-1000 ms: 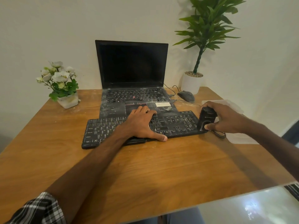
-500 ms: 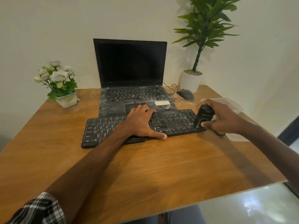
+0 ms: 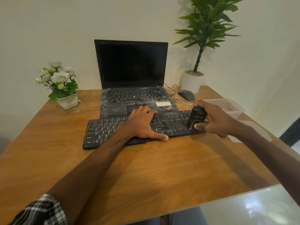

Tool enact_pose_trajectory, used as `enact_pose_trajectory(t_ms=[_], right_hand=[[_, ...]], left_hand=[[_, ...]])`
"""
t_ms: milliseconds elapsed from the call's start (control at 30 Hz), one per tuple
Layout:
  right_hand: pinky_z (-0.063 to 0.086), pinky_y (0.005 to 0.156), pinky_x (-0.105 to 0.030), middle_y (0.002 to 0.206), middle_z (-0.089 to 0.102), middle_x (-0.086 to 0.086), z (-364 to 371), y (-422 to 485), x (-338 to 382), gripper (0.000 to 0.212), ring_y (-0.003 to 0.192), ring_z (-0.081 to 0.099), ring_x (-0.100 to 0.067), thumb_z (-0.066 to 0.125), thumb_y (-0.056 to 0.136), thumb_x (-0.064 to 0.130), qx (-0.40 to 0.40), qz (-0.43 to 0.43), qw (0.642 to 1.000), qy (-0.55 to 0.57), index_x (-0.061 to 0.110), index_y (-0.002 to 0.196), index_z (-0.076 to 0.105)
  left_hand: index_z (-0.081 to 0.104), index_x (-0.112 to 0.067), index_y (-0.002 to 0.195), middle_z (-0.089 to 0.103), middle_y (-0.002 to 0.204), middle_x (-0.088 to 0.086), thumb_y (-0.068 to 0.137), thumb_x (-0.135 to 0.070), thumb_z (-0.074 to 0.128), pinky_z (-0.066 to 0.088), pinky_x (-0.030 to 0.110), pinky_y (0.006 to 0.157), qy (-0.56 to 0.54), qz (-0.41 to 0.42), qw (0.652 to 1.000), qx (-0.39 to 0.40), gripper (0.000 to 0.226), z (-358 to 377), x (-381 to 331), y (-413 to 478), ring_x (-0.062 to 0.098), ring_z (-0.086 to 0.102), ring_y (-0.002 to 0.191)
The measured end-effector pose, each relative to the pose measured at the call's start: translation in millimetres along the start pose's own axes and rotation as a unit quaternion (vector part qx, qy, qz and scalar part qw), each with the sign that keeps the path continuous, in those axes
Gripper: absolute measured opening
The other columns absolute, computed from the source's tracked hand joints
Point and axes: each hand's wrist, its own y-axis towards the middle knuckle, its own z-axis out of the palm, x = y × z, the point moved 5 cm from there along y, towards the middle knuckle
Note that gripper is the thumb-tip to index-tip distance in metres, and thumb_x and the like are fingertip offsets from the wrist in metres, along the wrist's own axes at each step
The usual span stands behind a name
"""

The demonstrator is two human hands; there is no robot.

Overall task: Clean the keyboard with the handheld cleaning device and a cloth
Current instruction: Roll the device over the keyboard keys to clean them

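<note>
The black keyboard (image 3: 103,129) lies across the middle of the table (image 3: 146,168), hard against the front of a dusty open laptop (image 3: 131,65). The left hand (image 3: 142,125) rests flat on its middle keys, fingers straight, thumb spread along the near edge. At the keyboard's right end the right hand (image 3: 214,119) grips the small black cleaning device (image 3: 197,116), fingers curled over its top, its base down on the keys. A clear plastic tub (image 3: 230,105) stands just behind that hand, near the table's right edge.
</note>
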Motion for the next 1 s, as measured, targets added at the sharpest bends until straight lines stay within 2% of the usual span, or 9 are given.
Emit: enact_pose_trajectory(t_ms=[100,200,300,433,533,633,767,900,1000], right_hand=[[0.056,0.089,-0.043,0.108,0.067,0.005,-8,1,2,0.062,0.102,0.065,-0.015,0.089,0.070,0.017,0.069,-0.003,0.998,0.005,0.028,0.119,0.053],[0.056,0.082,-0.033,0.102,0.067,0.006,-13,1,9,0.057,0.098,0.065,-0.012,0.087,0.074,0.010,0.010,0.000,0.999,0.035,0.026,0.116,0.052],[0.056,0.079,-0.032,0.099,0.066,0.006,-3,-3,12,0.055,0.095,0.065,-0.013,0.086,0.074,0.009,-0.055,-0.004,0.997,0.053,0.026,0.113,0.051],[0.044,0.069,-0.023,0.098,0.064,0.009,3,-5,14,0.054,0.090,0.062,-0.006,0.087,0.074,0.013,-0.006,-0.013,1.000,-0.005,0.026,0.113,0.051],[0.050,0.075,-0.031,0.101,0.065,0.006,-6,-2,18,0.057,0.093,0.063,-0.011,0.087,0.074,0.016,0.055,-0.017,0.997,-0.045,0.025,0.116,0.051],[0.055,0.078,-0.032,0.103,0.065,0.005,-13,2,28,0.059,0.095,0.064,-0.010,0.085,0.075,0.010,0.017,-0.008,1.000,-0.013,0.023,0.120,0.050],[0.050,0.069,-0.026,0.098,0.066,0.003,3,0,35,0.054,0.091,0.064,-0.014,0.085,0.075,0.009,-0.030,-0.013,0.999,0.000,0.020,0.116,0.050],[0.044,0.069,-0.019,0.100,0.062,0.010,4,-4,39,0.054,0.092,0.060,-0.006,0.086,0.075,0.011,0.024,-0.009,0.999,-0.019,0.020,0.115,0.051],[0.048,0.075,-0.021,0.105,0.064,0.005,-2,1,44,0.057,0.095,0.062,-0.011,0.086,0.076,0.012,0.034,-0.002,0.999,0.000,0.017,0.121,0.051]], left_hand=[[0.026,-0.026,0.162,0.033,0.158,0.006,0.058,-0.100,0.058,0.027,0.052,0.122,-0.002,0.000,1.000,-0.006,0.133,0,0,0,0.027,0.031,0.144],[0.026,-0.026,0.163,0.034,0.158,0.006,0.057,-0.101,0.058,0.028,0.051,0.121,-0.002,0.002,1.000,-0.008,0.133,0,0,-1,0.027,0.031,0.144],[0.025,-0.026,0.163,0.032,0.160,0.008,0.056,-0.102,0.057,0.027,0.054,0.122,-0.002,-0.001,1.000,-0.006,0.135,1,1,-1,0.028,0.030,0.146],[0.026,-0.026,0.162,0.034,0.158,0.006,0.057,-0.102,0.057,0.028,0.051,0.121,0.005,0.000,1.000,-0.012,0.134,0,2,-1,0.026,0.031,0.144],[0.027,-0.025,0.162,0.035,0.156,0.005,0.058,-0.101,0.058,0.029,0.050,0.119,0.006,0.004,1.000,-0.015,0.133,1,1,-2,0.025,0.033,0.142],[0.026,-0.025,0.162,0.034,0.158,0.006,0.058,-0.101,0.058,0.028,0.052,0.121,0.004,0.000,1.000,-0.008,0.133,1,-1,-2,0.026,0.031,0.144],[0.025,-0.026,0.162,0.034,0.158,0.006,0.058,-0.101,0.058,0.027,0.052,0.122,0.003,-0.001,1.000,-0.004,0.132,1,0,-2,0.027,0.031,0.144],[0.026,-0.025,0.162,0.035,0.156,0.006,0.058,-0.100,0.058,0.028,0.050,0.121,0.004,0.001,1.000,-0.009,0.132,0,1,-1,0.026,0.032,0.143],[0.027,-0.025,0.162,0.035,0.156,0.006,0.059,-0.100,0.059,0.028,0.050,0.121,0.004,0.000,1.000,-0.009,0.131,0,0,-1,0.026,0.032,0.143]])
